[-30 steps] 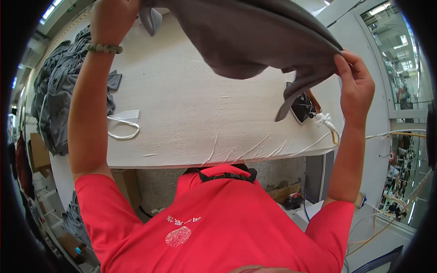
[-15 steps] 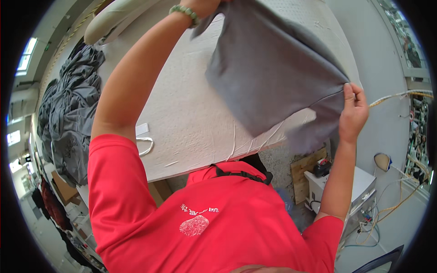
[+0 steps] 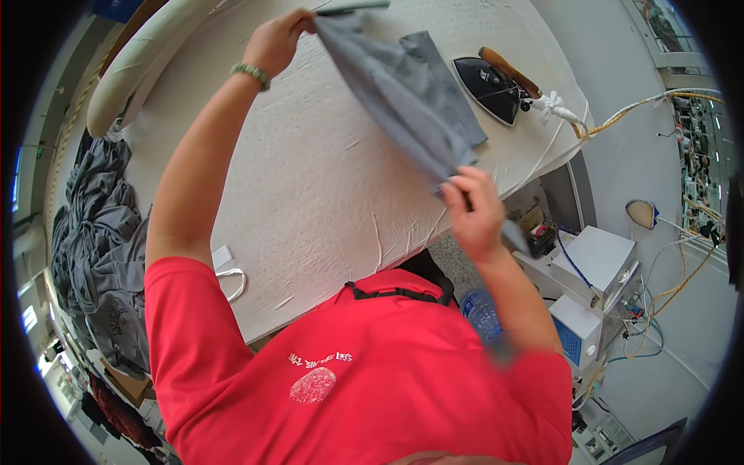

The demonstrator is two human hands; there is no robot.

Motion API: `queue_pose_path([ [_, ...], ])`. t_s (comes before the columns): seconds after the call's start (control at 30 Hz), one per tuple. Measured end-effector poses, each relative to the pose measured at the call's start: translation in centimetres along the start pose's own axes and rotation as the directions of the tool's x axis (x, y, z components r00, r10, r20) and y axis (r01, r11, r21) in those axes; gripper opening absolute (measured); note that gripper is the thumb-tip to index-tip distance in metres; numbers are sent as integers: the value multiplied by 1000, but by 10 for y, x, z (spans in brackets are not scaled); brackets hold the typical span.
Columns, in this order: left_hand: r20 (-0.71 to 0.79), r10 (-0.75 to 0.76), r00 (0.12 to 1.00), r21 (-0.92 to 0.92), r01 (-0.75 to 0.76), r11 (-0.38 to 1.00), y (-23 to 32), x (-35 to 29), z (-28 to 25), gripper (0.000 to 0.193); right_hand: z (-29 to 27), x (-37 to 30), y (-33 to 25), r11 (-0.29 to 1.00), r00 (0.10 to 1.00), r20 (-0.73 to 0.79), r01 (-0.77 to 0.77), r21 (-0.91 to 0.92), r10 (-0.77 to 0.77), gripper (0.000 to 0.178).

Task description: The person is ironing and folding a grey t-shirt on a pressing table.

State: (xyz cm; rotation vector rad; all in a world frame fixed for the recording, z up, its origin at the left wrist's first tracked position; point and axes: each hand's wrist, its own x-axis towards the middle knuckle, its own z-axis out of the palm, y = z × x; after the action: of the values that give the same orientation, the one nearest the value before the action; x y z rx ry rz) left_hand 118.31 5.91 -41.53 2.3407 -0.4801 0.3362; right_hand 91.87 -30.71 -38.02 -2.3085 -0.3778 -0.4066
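The left hand (image 3: 280, 40) pinches one end of a grey garment (image 3: 403, 97) at the far edge of the padded white surface (image 3: 310, 194); the right hand (image 3: 474, 213) has its grip closed on the other end near the near-right edge, so the cloth stretches in a folded band above the surface. An iron (image 3: 488, 85) rests by the right edge. The wide middle lies bare. A heap of grey clothes (image 3: 101, 248) hangs off the left side; boxes (image 3: 597, 271) crowd the floor at right.
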Motion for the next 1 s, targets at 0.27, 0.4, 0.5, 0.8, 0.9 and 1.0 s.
queue_pose_path([
  [0.27,18,-171,985,76,169,983,-66,-117,-16,19,79,-58,-24,979,950,270,115,169,-158,19],
  [0.4,123,-275,953,214,246,945,-81,-153,-14,24,116,-73,-30,955,872,417,164,248,-258,15],
  [0.5,49,-143,989,435,107,894,-95,-186,1,28,145,-83,-31,943,781,534,219,249,-323,11],
  [0.8,416,-82,906,-117,142,983,163,-180,108,41,183,-106,-37,844,547,792,531,-75,-273,22],
  [0.9,626,-86,775,185,-41,982,165,-185,138,42,177,-110,-23,822,399,837,560,101,-374,23],
  [1.0,338,-273,901,-119,328,937,149,-204,98,34,106,-60,-21,874,402,811,416,252,-425,18],
])
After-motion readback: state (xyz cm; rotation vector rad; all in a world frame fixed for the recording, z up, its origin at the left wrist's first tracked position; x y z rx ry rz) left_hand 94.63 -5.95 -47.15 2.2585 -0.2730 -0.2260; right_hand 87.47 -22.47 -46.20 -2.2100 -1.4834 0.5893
